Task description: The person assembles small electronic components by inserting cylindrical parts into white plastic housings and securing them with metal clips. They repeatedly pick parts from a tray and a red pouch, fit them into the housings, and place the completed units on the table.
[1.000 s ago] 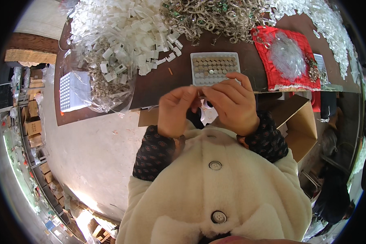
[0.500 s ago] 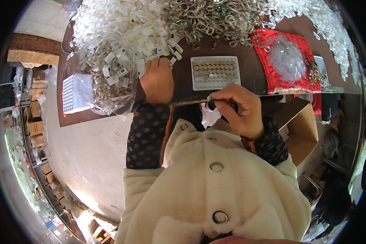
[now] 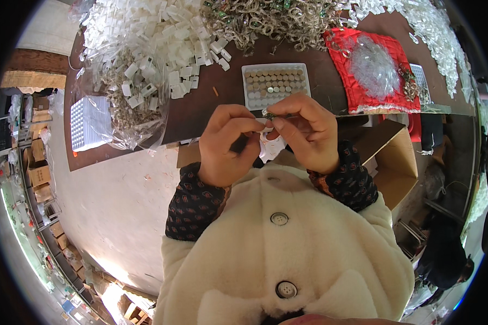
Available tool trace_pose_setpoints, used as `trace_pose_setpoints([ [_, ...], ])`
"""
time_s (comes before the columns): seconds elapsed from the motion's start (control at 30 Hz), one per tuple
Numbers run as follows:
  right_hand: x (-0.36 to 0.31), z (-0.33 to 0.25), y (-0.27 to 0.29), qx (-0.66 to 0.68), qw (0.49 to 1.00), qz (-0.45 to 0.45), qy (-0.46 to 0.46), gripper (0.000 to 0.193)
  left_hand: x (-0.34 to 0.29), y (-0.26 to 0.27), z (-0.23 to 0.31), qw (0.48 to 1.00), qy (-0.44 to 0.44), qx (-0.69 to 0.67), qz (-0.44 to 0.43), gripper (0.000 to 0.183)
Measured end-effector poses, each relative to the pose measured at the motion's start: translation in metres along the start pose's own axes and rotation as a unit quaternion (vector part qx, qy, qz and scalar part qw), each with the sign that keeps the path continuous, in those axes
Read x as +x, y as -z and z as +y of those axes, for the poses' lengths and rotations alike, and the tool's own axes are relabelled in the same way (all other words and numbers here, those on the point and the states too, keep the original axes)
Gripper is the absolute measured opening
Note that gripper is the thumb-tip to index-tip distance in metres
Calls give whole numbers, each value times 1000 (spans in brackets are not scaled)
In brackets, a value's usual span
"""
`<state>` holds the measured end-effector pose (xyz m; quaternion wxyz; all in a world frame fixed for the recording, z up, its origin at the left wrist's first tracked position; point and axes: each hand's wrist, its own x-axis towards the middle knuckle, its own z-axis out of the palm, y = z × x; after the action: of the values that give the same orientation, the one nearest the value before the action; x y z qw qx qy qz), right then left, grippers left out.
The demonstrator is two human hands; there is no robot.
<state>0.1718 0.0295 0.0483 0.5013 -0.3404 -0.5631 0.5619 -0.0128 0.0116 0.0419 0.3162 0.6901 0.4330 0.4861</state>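
Observation:
My two hands meet in front of me, just off the table's near edge. Between thumb and forefinger my right hand (image 3: 312, 132) pinches a small green-and-silver part (image 3: 267, 114), too small to name. The fingertips of my left hand (image 3: 229, 143) are closed in a pinch right beside that part; whatever they grip is hidden. Just beyond my hands lies a white plastic tray (image 3: 248, 103) with rows of small round discs, some tan, some silvery white.
White plastic pieces (image 3: 162, 32) are heaped far left, clear-banded pieces (image 3: 271, 21) far centre. A plastic bag (image 3: 141, 130) and white gridded trays (image 3: 91, 123) lie left. Right are a red cloth (image 3: 352, 100) under clear plastic, a cardboard box (image 3: 393, 168) below, and a person (image 3: 444, 252) in dark clothes.
My left hand has come back from the edge of the white pile to meet my right hand. The view has shifted slightly; my right hand still pinches the small part.

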Motion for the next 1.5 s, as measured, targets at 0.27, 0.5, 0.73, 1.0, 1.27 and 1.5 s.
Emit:
trace_pose_setpoints([
  [0.27,-2,6,-7,143,989,-18,-33,17,-17,-26,-22,908,99,-395,98,27],
  [0.5,1,6,-6,160,987,-15,-33,16,-16,-25,-20,790,262,-544,106,30],
  [0.73,3,-6,-6,-222,971,27,86,16,-18,-20,-21,830,202,-509,110,34],
  [1.0,3,-7,-11,-211,972,24,100,16,-25,-25,-17,889,156,-413,118,33],
  [1.27,0,-5,-12,-141,988,17,64,18,-28,-26,-20,912,101,-375,132,35],
  [1.5,-4,-6,-12,-49,998,-6,-50,20,-26,-26,-23,882,82,-436,160,27],
])
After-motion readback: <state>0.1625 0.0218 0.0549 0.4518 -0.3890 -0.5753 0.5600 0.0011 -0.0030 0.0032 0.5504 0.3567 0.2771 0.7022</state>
